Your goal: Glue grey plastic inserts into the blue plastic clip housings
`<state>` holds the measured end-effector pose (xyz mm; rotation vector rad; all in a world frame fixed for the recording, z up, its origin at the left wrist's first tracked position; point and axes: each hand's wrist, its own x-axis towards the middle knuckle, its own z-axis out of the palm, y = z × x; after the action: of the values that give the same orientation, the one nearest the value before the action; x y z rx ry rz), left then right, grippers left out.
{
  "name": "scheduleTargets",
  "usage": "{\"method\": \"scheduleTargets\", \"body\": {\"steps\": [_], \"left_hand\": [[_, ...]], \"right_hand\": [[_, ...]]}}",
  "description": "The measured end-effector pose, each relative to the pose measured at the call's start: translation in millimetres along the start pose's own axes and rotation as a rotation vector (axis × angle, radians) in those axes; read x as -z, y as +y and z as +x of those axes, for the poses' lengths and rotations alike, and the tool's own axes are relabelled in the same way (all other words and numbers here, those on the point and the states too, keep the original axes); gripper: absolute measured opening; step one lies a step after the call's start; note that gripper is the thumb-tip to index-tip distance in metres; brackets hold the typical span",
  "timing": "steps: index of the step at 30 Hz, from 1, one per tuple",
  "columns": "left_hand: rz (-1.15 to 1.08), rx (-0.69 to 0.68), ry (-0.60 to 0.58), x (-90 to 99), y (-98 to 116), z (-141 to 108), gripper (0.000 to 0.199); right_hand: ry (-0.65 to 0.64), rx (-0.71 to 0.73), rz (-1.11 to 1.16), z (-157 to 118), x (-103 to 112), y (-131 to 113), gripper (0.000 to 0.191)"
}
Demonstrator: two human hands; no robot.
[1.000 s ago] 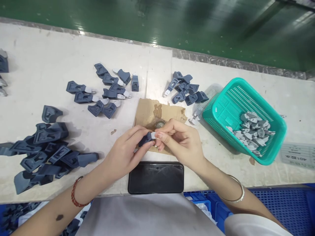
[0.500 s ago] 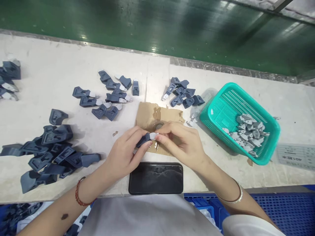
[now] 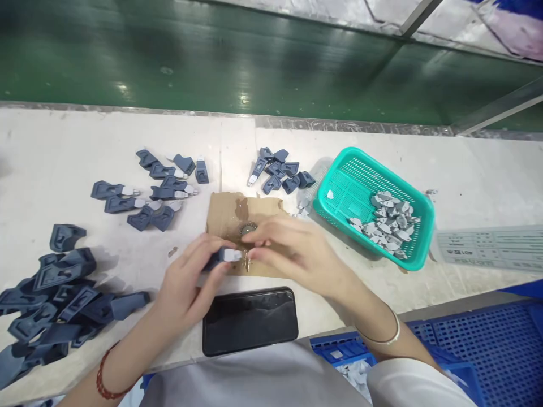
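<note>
My left hand [image 3: 186, 277] is closed around a dark blue-grey plastic part [image 3: 215, 259] with a light grey tip piece [image 3: 231, 255] projecting from its right end. Just right of that tip, my right hand [image 3: 299, 254] is slightly blurred, thumb and fingers apart, with nothing visible between them. Both hands are over a piece of brown cardboard [image 3: 218, 212] with wet, shiny spots. A small round, dark-rimmed object [image 3: 247, 228] rests on the cardboard by my right fingertips, partly hidden.
A green basket [image 3: 426, 226] of light grey pieces stands at right. Loose dark parts [image 3: 78, 305] are heaped at left; parts with grey tips [image 3: 163, 189] lie farther back, beside another small cluster [image 3: 275, 169]. A black phone [image 3: 250, 322] lies at the front, a printed label [image 3: 487, 247] far right.
My right fingers have come off the light grey tip and spread apart. My left hand still holds the part. The whole view has shifted, so the table's things appear farther left.
</note>
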<state>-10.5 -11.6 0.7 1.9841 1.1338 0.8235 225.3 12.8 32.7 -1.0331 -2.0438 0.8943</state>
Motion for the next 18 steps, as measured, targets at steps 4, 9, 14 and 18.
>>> {"method": "scheduleTargets", "body": {"steps": [4, 9, 14, 18], "left_hand": [[-0.095, 0.256, 0.060, 16.8, 1, 3, 0.017], [0.087, 0.546, 0.176, 28.4, 3, 15, 0.025], [0.237, 0.538, 0.173, 23.4, 1, 26, 0.022], [0.535, 0.429, 0.193, 19.6, -9, 29, 0.028]], "right_hand": [[0.237, -0.284, -0.321, -18, 64, 10, 0.014], [0.149, -1.011, -0.628, -46, 118, 32, 0.016], [-0.059, -1.068, -0.557, -45, 117, 38, 0.010], [-0.046, -1.052, -0.542, -41, 115, 41, 0.014]]}}
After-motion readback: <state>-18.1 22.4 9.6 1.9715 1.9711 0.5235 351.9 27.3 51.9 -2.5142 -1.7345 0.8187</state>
